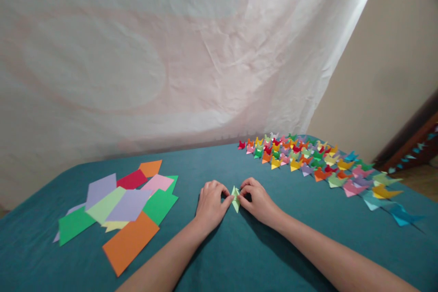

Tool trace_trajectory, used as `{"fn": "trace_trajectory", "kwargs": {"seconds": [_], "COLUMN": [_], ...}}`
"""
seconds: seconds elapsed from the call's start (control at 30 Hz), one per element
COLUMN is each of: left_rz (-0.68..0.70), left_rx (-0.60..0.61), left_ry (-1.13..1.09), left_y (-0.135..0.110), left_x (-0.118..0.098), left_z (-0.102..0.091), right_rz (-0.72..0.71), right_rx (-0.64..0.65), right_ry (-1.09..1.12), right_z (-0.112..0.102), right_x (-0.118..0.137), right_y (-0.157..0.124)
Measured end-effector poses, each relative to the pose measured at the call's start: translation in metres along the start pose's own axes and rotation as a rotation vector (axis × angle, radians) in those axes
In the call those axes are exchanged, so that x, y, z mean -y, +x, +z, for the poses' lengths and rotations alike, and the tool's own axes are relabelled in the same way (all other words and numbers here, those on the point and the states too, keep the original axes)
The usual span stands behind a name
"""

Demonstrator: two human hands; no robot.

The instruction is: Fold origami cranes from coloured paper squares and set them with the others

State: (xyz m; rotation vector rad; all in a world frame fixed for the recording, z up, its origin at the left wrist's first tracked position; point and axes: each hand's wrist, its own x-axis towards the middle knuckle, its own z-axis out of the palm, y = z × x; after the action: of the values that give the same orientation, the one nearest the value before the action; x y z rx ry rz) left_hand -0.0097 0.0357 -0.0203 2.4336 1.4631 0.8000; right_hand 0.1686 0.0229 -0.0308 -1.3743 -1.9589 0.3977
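A small, pale green folded paper piece (235, 198) stands on the teal tablecloth (239, 255) between my two hands. My left hand (211, 203) pinches its left side with curled fingers. My right hand (257, 200) pinches its right side, fingers also curled. Both hands rest on the cloth near the middle of the table.
A loose pile of flat coloured paper sheets (123, 207) lies to the left, with an orange sheet (130, 242) nearest me. Rows of several small folded paper figures (308, 159) in many colours run along the right. A white sheet (164, 54) hangs behind the table.
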Motion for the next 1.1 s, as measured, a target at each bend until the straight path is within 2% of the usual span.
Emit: {"fn": "trace_trajectory", "kwargs": {"seconds": [0.17,0.27,0.37,0.63,1.1], "left_rz": [0.128,0.285,0.362,0.422,0.469], "left_rx": [-0.005,0.031,0.062,0.093,0.038], "left_ry": [-0.002,0.085,0.202,0.381,0.408], "left_y": [-0.002,-0.006,-0.011,-0.013,-0.014], "left_x": [-0.006,-0.012,-0.017,-0.019,-0.018], "left_z": [-0.009,-0.017,-0.022,-0.019,-0.015], "right_rz": [-0.010,-0.015,-0.022,-0.025,-0.015], "right_rx": [0.012,0.017,0.024,0.039,0.014], "right_ry": [-0.014,-0.018,-0.024,-0.059,-0.042], "right_z": [0.000,0.001,0.001,0.000,0.002], "right_x": [-0.002,-0.003,-0.005,-0.002,-0.004], "right_y": [0.001,0.002,0.002,0.003,0.002]}}
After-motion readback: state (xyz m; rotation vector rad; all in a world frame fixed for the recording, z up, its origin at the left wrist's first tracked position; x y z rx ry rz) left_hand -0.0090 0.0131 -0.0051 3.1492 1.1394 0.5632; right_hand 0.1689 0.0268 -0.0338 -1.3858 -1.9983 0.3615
